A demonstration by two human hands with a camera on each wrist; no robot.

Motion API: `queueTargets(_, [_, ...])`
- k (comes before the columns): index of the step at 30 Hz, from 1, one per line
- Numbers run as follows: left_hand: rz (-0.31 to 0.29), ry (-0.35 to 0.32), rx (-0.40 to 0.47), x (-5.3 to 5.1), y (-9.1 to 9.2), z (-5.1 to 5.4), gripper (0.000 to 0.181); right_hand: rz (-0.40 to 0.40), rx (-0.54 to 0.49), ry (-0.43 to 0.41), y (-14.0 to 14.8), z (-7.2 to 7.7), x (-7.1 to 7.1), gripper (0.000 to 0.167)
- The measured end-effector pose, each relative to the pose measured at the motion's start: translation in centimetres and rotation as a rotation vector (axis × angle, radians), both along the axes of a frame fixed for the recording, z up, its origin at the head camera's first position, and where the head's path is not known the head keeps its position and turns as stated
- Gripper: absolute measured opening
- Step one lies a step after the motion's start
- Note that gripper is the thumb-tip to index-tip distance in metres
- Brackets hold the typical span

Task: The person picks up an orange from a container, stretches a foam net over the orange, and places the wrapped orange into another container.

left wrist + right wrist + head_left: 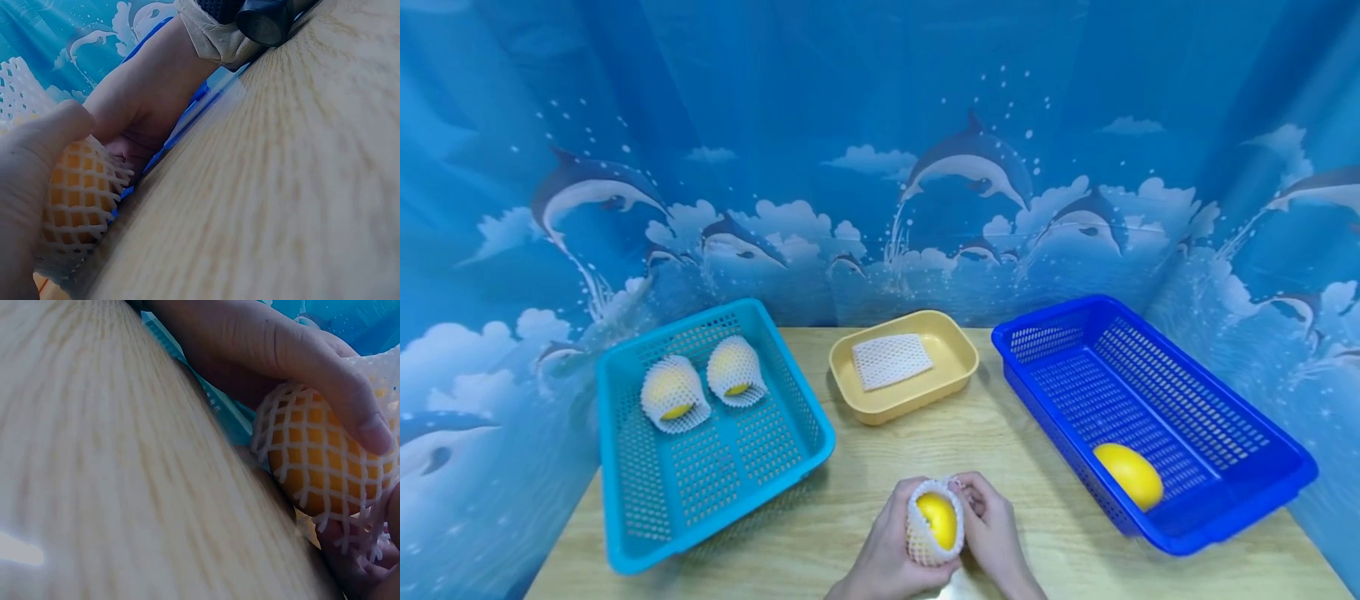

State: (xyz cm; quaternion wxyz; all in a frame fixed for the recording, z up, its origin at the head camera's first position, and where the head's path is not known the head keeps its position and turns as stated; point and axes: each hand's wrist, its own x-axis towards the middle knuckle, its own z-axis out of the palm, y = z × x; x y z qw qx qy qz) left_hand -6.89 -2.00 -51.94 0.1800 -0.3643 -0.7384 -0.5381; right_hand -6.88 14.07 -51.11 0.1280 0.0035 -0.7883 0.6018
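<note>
Behind everything we see a dolphin-print curtain (pixel 850 92), then the wooden table (pixel 895 454). On our left the turquoise basket (pixel 706 467) contains two netted yellow fruits (pixel 673 396), lying near each other towards its far end. On our right the blue basket (pixel 1120 408) contains one bare yellow fruit (pixel 1129 477) near its front. Between them, the tan tray (pixel 943 354) holds a flat white foam net (pixel 891 361). Nearest us, our left hand (pixel 887 542) grasps another yellow fruit (pixel 938 521) inside a foam sleeve (pixel 921 542), above the table's front, while our right hand (pixel 996 529) pinches the sleeve's edge.
</note>
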Motion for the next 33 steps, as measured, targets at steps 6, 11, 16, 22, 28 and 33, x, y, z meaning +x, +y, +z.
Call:
queueTargets(6, [0.041, 0.056, 0.048, -0.1, 0.1, -0.3, 0.094, 0.061, -0.074, -0.038, 0.1, 0.1, 0.1, 0.008])
queueTargets(11, [0.091, 0.180, 0.122, -0.3, 0.2, 0.5, 0.093, 0.279, -0.277, -0.233, 0.4, 0.7, 0.5, 0.026])
queueTargets(16, [0.104, 0.207, 0.161, 0.0, 0.0, 2.8, 0.088, 0.509, -0.529, -0.359, 0.8, 1.0, 0.6, 0.032])
queueTargets(22, [0.079, 0.118, 0.158, 0.7, -0.2, 4.2, 0.090, 0.528, -0.614, -0.378, 0.9, 0.9, 0.4, 0.029])
queueTargets(28, [0.048, 0.039, 0.163, 0.8, -0.3, 3.9, 0.092, 0.481, -0.656, -0.398, 0.9, 0.9, 0.3, 0.025])
queueTargets(33, [0.049, 0.024, 0.158, 0.8, -0.4, 3.9, 0.094, 0.435, -0.677, -0.413, 0.7, 0.9, 0.4, 0.022])
